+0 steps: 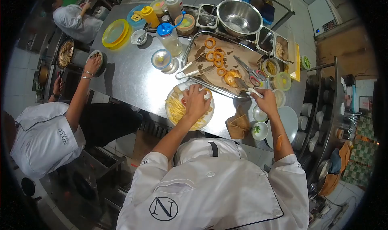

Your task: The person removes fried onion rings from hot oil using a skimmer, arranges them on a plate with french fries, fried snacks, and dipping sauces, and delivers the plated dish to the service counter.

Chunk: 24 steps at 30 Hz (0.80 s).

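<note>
My left hand (pixel 197 102) is over a white plate (pixel 205 122), its fingers curled down around food that they mostly hide. A bit of red and a browned edge show beside the fingers. French fries (pixel 175 110) fill the plate's left side. My right hand (pixel 265 102) grips the white handle of a spatula (pixel 241 83), whose metal blade lies at a golden-brown piece of food (pixel 231 78) on a paper-lined tray (pixel 196 81). Several onion rings (pixel 218 56) lie on the same paper. Scissors (pixel 249 70) and white-handled tongs (pixel 194 73) rest across the tray.
A large steel bowl (pixel 239 17) stands behind the tray. To the left are a water bottle (pixel 169 39) and a lidded jar (pixel 162 61). Small bowls (pixel 260 131) and a folded brown cloth (pixel 237 124) sit at right. A co-worker (pixel 52 129) reaches over the table's left end.
</note>
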Available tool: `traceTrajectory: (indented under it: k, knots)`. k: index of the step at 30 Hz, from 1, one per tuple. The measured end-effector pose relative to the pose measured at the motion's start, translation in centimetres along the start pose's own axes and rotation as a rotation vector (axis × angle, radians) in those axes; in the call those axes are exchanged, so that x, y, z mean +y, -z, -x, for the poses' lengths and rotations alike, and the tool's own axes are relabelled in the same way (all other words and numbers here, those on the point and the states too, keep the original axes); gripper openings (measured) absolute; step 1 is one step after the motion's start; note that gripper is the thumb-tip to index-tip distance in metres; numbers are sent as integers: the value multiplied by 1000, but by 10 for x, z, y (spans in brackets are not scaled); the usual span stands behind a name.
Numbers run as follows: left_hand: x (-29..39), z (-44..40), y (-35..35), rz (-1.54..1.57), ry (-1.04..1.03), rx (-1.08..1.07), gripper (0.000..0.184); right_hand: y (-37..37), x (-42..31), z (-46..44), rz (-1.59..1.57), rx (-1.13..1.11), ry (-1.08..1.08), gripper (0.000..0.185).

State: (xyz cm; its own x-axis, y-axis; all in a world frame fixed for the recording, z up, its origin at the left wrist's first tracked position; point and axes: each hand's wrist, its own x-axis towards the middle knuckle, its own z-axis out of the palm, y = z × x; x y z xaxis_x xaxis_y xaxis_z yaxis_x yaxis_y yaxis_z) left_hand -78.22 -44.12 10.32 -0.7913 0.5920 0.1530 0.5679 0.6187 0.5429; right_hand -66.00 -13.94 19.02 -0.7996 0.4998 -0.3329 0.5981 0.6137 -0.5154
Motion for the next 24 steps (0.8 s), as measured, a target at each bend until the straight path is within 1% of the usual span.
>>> traceTrajectory:
  k: [1, 2, 4, 7, 10, 11, 12, 13, 15, 17, 18, 19, 20, 22, 24]
  knots:
    - [4, -1, -2, -55, 11, -28, 27, 0, 5, 1, 1, 4, -5, 42]
    - [8, -3, -5, -53, 6, -28, 27, -2, 11, 0, -33, 14, 0, 42]
    - [13, -7, -14, -181, 69, -84, 18, 1, 10, 1, -65, 25, 9, 41]
    - [14, -7, -26, -272, 67, -69, 16, 11, 1, 12, -122, 15, 35, 39]
    - [15, -2, -27, -202, 65, -81, 15, 16, -13, 26, -170, -18, -19, 39]
    - [16, 0, -25, -201, 65, -83, 15, 16, -16, 31, -186, 5, 36, 40]
    - [16, 2, -24, -163, 18, -55, 16, 16, -20, 36, -202, 29, 91, 41]
    - [16, 5, -22, -125, -29, -26, 17, 17, -29, 41, -202, 29, 88, 41]
    - [17, 13, -20, -98, -25, -68, 17, 16, -47, 49, -125, 3, 185, 43]
    - [18, 21, -20, -72, -16, -108, 17, 5, -52, 49, -68, -42, 186, 43]
    - [18, 24, -22, -68, -24, -61, 18, 1, -55, 49, -10, -83, 188, 44]
    - [19, 26, -23, -64, -32, -14, 18, -3, -63, 50, -3, -121, 130, 43]
    - [19, 29, -25, -65, -29, -13, 18, -8, -67, 51, -2, -123, 132, 43]
    - [22, 34, -21, -33, 1, -20, 19, -19, -72, 51, 52, -116, 190, 41]
    - [24, 42, -17, -40, 9, -23, 21, -29, -76, 50, 72, -92, 224, 43]
